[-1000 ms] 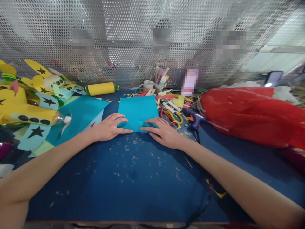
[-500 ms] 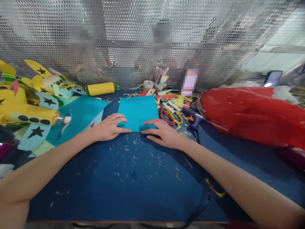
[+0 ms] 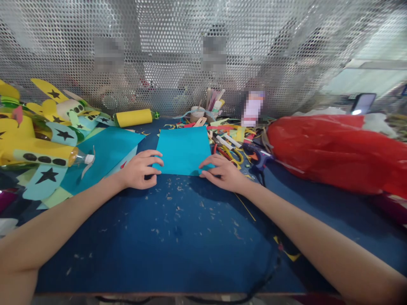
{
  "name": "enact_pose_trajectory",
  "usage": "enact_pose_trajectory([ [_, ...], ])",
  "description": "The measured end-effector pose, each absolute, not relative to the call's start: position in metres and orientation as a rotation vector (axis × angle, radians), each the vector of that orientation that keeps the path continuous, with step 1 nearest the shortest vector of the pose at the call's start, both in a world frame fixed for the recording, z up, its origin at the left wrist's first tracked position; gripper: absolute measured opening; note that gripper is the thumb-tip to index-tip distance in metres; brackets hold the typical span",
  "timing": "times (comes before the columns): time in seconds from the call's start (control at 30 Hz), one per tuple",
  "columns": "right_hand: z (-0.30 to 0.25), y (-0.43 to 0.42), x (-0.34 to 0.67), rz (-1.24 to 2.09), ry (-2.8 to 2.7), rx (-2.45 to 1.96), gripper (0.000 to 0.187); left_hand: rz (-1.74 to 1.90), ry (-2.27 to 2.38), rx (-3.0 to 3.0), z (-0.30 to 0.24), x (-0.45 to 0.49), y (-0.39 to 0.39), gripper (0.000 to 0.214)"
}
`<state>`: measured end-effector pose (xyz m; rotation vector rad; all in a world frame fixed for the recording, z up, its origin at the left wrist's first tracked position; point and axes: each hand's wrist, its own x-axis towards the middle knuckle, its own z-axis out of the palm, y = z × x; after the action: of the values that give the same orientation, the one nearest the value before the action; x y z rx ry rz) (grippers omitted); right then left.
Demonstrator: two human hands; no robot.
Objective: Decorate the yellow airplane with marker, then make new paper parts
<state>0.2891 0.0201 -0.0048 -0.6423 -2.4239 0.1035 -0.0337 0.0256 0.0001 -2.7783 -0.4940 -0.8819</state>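
A turquoise-blue sheet of paper (image 3: 183, 148) lies flat on the dark blue table. My left hand (image 3: 142, 170) is at its lower left corner, with bent fingers apart from each other and fingertips at the side edge. At the lower right corner, my right hand (image 3: 222, 173) rests with fingers slightly curled and spread, the tips touching the paper. Neither hand has the sheet lifted. Right behind my right hand lie scissors with yellow handles (image 3: 235, 157), partly covered.
Yellow bottle airplanes (image 3: 44, 150) and a larger blue sheet (image 3: 104, 146) crowd the left. A yellow-wrapped bottle (image 3: 133, 118) lies behind. Paper scraps, a cup of sticks (image 3: 197, 113) and a glue gun (image 3: 259, 156) sit back right, beside a red plastic bag (image 3: 318, 152).
My hands have slid apart along the sheet's near edge, the left one leftward and the right one rightward, and their fingers are more curled. The sheet has hardly moved.
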Motion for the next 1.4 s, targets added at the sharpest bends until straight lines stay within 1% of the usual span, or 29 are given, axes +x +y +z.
enact_pose_trajectory([
  [0.2,-0.008,0.026,0.296,0.063,-2.34,-0.614,0.038,-0.848,-0.617,-2.797,0.002,-0.033,0.024,0.024],
  [0.47,-0.01,0.028,0.299,0.036,-2.32,-0.644,0.037,-0.862,-0.706,-2.851,0.0,-0.035,0.027,0.026],
  [0.53,-0.012,0.027,0.298,0.021,-2.298,-0.707,0.033,-0.828,-0.712,-2.893,0.001,-0.035,0.027,0.025],
  [0.6,-0.014,0.027,0.296,0.014,-2.317,-0.824,0.02,-0.762,-0.759,-2.922,0.002,-0.033,0.026,0.021],
  [0.63,-0.015,0.027,0.295,0.015,-2.344,-0.888,0.022,-0.724,-0.823,-2.918,0.002,-0.032,0.026,0.021],
  [0.67,-0.016,0.026,0.295,0.02,-2.379,-0.944,0.032,-0.683,-0.916,-2.9,0.002,-0.031,0.025,0.026],
  [0.7,-0.017,0.026,0.295,0.026,-2.415,-0.989,0.043,-0.639,-1.029,-2.872,0.002,-0.03,0.025,0.038],
  [0.73,-0.018,0.026,0.295,0.029,-2.444,-1.018,0.049,-0.596,-1.15,-2.841,0.002,-0.029,0.025,0.051],
  [0.8,-0.018,0.025,0.296,0.023,-2.474,-1.036,0.053,-0.511,-1.35,-2.81,-0.001,-0.027,0.026,0.07],
  [0.83,-0.018,0.025,0.296,0.014,-2.478,-1.034,0.053,-0.477,-1.413,-2.816,-0.002,-0.026,0.027,0.074],
  [0.93,-0.015,0.024,0.296,-0.009,-2.482,-0.991,0.049,-0.489,-1.506,-2.862,-0.003,-0.026,0.028,0.075],
  [1.1,-0.012,0.022,0.295,0.0,-2.469,-0.909,0.022,-0.774,-1.664,-2.906,0.001,-0.03,0.029,0.083],
  [1.17,-0.012,0.021,0.296,-0.021,-2.449,-0.901,0.018,-0.964,-1.712,-2.93,0.0,-0.033,0.032,0.081],
  [1.23,-0.012,0.021,0.298,-0.038,-2.367,-0.882,0.015,-1.291,-1.75,-2.943,-0.004,-0.037,0.037,0.078],
  [1.33,-0.01,0.018,0.299,0.002,-2.097,-0.863,0.006,-1.881,-1.826,-2.82,-0.011,-0.043,0.047,0.074],
  [1.4,-0.006,0.016,0.296,0.065,-1.828,-0.89,0.007,-2.067,-1.935,-2.699,-0.014,-0.045,0.052,0.073],
])
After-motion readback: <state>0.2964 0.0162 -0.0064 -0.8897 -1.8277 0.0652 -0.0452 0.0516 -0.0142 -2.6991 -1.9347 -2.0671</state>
